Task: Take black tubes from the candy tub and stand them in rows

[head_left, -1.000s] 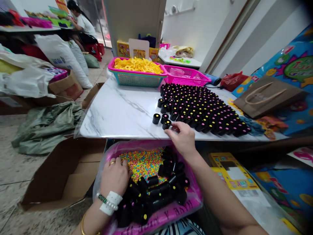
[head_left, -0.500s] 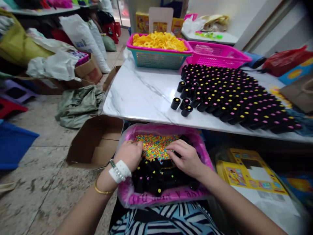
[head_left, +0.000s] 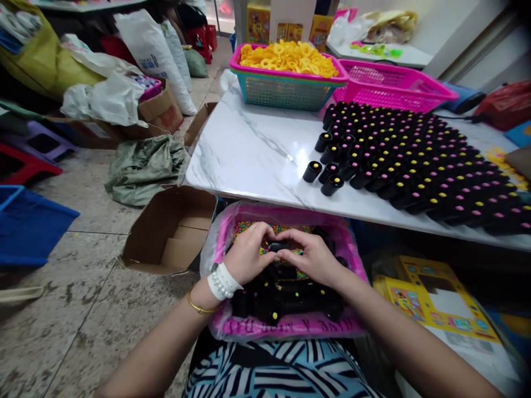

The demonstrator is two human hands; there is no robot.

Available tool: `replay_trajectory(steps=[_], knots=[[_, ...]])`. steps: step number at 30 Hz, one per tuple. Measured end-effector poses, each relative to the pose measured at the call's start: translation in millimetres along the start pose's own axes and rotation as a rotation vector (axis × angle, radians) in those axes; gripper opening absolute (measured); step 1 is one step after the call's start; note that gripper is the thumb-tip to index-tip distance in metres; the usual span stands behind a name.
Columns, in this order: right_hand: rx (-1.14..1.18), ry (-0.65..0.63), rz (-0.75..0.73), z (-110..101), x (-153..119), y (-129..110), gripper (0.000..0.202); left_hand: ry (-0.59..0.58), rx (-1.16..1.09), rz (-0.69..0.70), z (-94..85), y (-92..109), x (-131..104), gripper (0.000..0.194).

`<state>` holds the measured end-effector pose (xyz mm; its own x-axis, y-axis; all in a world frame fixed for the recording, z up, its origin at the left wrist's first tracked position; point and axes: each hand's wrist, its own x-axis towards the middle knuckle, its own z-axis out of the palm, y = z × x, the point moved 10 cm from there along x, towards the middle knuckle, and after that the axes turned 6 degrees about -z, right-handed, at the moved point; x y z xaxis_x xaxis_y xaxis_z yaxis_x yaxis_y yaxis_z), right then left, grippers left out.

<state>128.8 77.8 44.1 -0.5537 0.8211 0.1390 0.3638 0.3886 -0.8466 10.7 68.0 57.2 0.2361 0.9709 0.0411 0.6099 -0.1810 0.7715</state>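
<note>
A pink basket [head_left: 360, 265] lined with clear plastic rests at the lap, holding small colourful beads [head_left: 244, 226] and many black cylinders [head_left: 286, 304] with coloured dots. Over the beads, my left hand [head_left: 251, 251] and my right hand [head_left: 313, 257] meet with curved fingers. One black cylinder [head_left: 280, 246] lies between them, gripped from both sides. Beyond the basket, rows of upright black cylinders [head_left: 402, 149] with yellow and pink dots in their tops cover the right part of the marble table [head_left: 244, 149].
A pink-and-green basket [head_left: 286, 91] of yellow rings and a pink basket [head_left: 394, 88] stand at the table's back. An open cardboard box [head_left: 166, 237] is left of the lap basket; yellow packaging [head_left: 440, 298] lies low on the right.
Both hands have come together over the beads, now with a black cylinder between them. Before, they were apart at the beads' two sides. The view has shifted slightly.
</note>
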Motion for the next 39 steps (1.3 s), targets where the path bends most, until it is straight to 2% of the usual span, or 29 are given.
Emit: replay_trajectory(steps=[2,4,6,8,11,13,17,21,24,26,28,30,34,36,39], knots=[[-0.154,-0.042,-0.045,-1,2,7,0.027,0.018,0.017,0.021,4.4,-6,0,0.027],[-0.284,-0.102,-0.065,4,5,21,0.033,0.101,0.030,0.019,-0.7,-14,-1,0.024],[-0.404,-0.200,-0.054,19,8,39,0.034,0.190,0.036,-0.008,-8.5,-22,-2,0.020],[-0.499,-0.315,-0.058,38,10,50,0.030,0.224,0.039,-0.052,-11.9,-29,-2,0.018],[-0.510,-0.376,-0.117,55,12,44,0.032,0.217,0.041,-0.111,-11.8,-35,-2,0.018],[-0.393,-0.336,-0.116,52,12,36,0.036,0.216,0.038,-0.125,-12.5,-37,-3,0.018],[-0.058,-0.223,-0.019,29,4,32,0.040,0.220,0.026,-0.110,-14.2,-38,-7,0.016],[0.051,-0.142,0.018,15,-6,28,0.035,0.215,0.016,-0.104,-14.4,-37,-5,0.013],[-0.060,-0.053,-0.062,2,-6,7,0.032,0.195,0.032,-0.080,-12.4,-33,-3,0.011],[-0.159,0.037,-0.133,-14,-8,-14,0.030,0.191,0.036,-0.048,-11.6,-30,-3,0.010],[-0.221,0.144,-0.161,-37,-13,-33,0.031,0.206,0.045,-0.018,-12.1,-26,-3,0.010],[-0.275,0.308,-0.134,-71,-21,-43,0.031,0.231,0.081,0.007,-13.2,-24,-5,0.012],[-0.429,0.669,0.037,-141,-43,-34,0.035,0.268,0.226,0.059,-18.2,-17,-12,0.017],[-0.495,0.741,0.114,-159,-43,-22,0.039,0.258,0.382,0.071,-22.0,-15,-17,0.020],[-0.607,0.759,0.132,-170,-29,-10,0.035,0.190,0.659,0.059,-28.5,-21,-28,0.024]])
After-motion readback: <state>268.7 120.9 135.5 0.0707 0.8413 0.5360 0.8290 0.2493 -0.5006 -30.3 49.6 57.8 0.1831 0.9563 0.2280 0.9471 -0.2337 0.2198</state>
